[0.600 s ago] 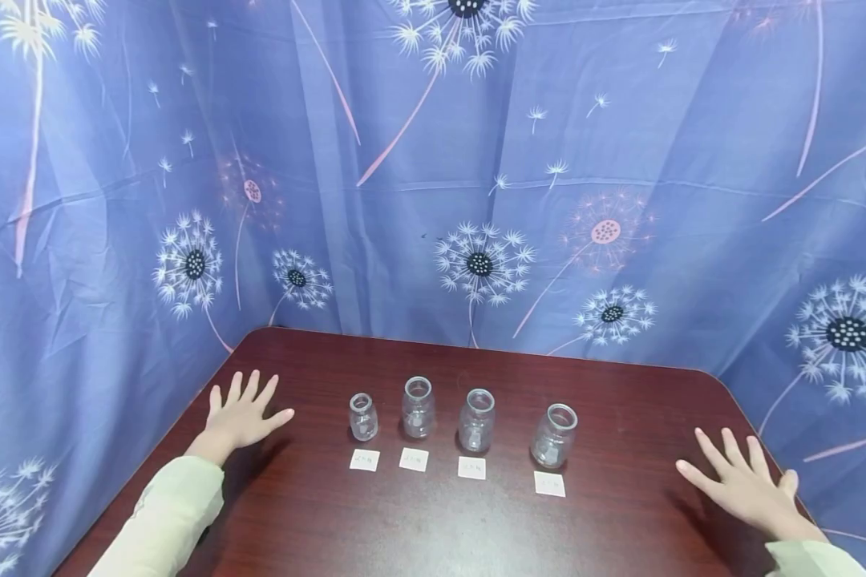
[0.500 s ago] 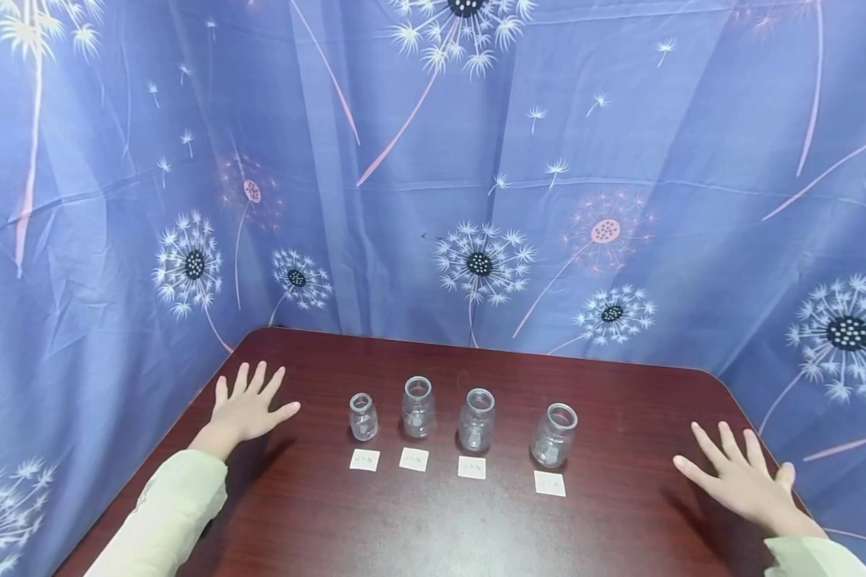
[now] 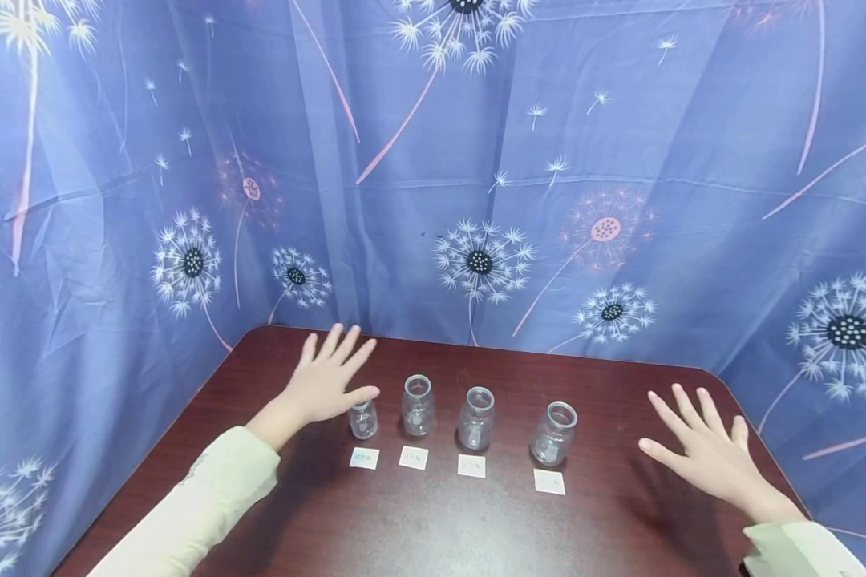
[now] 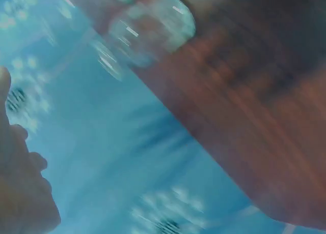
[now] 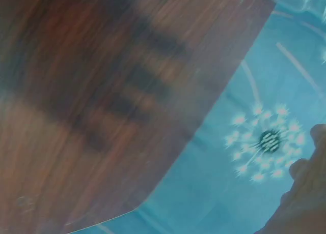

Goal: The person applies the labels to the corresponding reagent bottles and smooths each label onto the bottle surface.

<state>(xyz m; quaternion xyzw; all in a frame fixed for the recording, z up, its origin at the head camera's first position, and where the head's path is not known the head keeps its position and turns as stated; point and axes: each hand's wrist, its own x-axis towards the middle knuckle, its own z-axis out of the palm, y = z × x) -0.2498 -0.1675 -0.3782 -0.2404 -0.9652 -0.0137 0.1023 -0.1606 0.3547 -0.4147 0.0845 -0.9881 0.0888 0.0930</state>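
Several clear glass jars stand upright in a row on a dark red table. The leftmost and smallest jar [image 3: 364, 425] has its mouth partly hidden by the thumb of my left hand [image 3: 321, 386], which is spread over the table. To its right are a taller jar [image 3: 418, 417], another jar [image 3: 475, 429] and a wide jar [image 3: 552, 441] at the row's right end. My right hand [image 3: 707, 455], fingers spread, is over the table's right side, apart from the jars. Neither hand grips anything. A blurred jar [image 4: 153, 30] shows in the left wrist view.
Small white cards, such as the leftmost card [image 3: 364, 457] and the rightmost card [image 3: 549, 482], lie in front of the jars, with faint marks on them. Blue dandelion-print curtains [image 3: 404, 264] hang behind and beside the rounded table [image 3: 418, 529].
My left hand has moved right and farther back, from the table's left edge to the smallest jar. My right hand has moved left and slightly back. The jars stay put.
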